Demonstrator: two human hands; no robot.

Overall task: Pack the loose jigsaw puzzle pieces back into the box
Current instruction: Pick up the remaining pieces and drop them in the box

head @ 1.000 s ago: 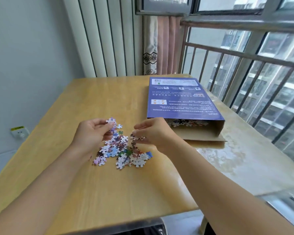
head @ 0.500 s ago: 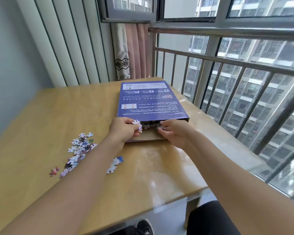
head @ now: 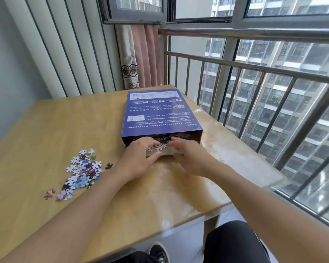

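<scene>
A purple puzzle box (head: 160, 114) lies flat on the wooden table (head: 46, 130), its open end facing me with pieces showing inside. Both hands are at that opening, over the brown flap. My left hand (head: 141, 155) has its fingers and thumb curled round a few pale puzzle pieces (head: 156, 147) at the box mouth. My right hand (head: 187, 155) reaches in from the right, its blurred fingertips touching the same small cluster. A pile of loose pieces (head: 82, 171) lies on the table to the left of my left forearm, and several strays (head: 50, 193) sit near it.
A metal railing (head: 254, 73) and windows run along the table's right side. A pink curtain (head: 141, 57) and a ribbed wall panel stand behind the table. One dark piece (head: 108, 166) lies alone beside the pile. My knee and shoe show below the table's near edge.
Both hands left the loose pile with pieces and moved right to the box's open end. They now sit deeper at the mouth, with pieces on the flap between them. The camera turned right.
</scene>
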